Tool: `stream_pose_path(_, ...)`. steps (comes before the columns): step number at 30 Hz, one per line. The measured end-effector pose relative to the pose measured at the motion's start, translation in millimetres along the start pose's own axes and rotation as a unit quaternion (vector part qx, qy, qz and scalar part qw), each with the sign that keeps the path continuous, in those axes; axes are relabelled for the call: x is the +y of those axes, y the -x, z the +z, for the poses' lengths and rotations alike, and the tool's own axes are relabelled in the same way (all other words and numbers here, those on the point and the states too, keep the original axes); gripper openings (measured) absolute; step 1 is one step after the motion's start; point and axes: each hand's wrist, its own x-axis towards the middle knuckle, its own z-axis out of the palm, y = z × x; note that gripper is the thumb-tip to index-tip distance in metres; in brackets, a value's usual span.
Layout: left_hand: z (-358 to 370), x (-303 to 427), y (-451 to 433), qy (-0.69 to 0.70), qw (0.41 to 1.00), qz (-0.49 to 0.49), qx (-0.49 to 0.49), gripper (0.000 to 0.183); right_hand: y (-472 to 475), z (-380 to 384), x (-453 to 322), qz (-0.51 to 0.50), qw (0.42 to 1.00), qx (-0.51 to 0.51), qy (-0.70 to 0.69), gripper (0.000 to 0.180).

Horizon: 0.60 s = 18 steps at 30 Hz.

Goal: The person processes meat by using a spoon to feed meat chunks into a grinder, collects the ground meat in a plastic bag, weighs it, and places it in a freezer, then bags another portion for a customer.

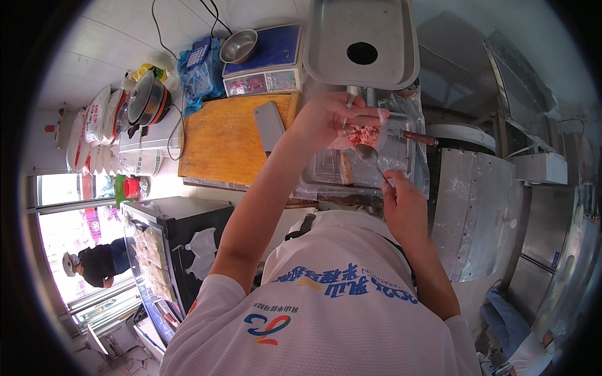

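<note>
My left hand (345, 117) holds a clear plastic bag by its opening. Pinkish chopped meat (363, 136) shows at the bag's mouth. In my right hand (400, 197) is the handle of a metal spoon (367, 154), its bowl just below the meat. Under both hands lies a clear plastic-covered tray (315, 175), and a wooden-handled tool (346, 169) rests in it. Another dark wooden handle (418, 137) sticks out over the tray's right side. What the left palm covers is partly hidden.
A cleaver (269, 126) lies on a wooden board (216, 145) at the left. Behind stand a scale (263, 58) with a steel bowl (238, 46), and a large metal tray (362, 23) with a dark round hole. A metal-topped counter (475, 211) is at the right. A person (101, 263) stands beyond the window.
</note>
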Motion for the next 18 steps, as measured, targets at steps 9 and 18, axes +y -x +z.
stream_pose_path(9, -3, -1, -3, -0.021, 1.0, 0.003, 0.016, 0.022, 23, -48, -1, 0.091, 0.99, -0.061, -0.085, 0.018)
stream_pose_path(18, -3, -6, 1, -0.11, 0.99, 0.016, 0.085, 0.024, -94, -39, 138, 0.136, 0.865, 0.074, -0.477, 0.021)
